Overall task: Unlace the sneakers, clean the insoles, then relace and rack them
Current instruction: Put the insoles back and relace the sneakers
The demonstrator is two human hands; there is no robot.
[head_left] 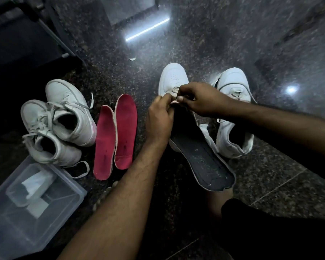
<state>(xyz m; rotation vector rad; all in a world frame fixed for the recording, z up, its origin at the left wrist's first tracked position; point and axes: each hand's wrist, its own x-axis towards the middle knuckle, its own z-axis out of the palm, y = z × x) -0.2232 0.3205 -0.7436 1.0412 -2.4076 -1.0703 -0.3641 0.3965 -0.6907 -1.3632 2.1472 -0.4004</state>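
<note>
Both hands, left hand and right hand, pinch a white lace over a white leather sneaker; the dark grey foam insole carries blurred, unreadable print.

Both forearms are bare to the elbow, with no sleeve, watch or ring showing on the left hand or the right hand. Near the right, dark black cloth covers the person's leg, plain and unmarked.
</note>
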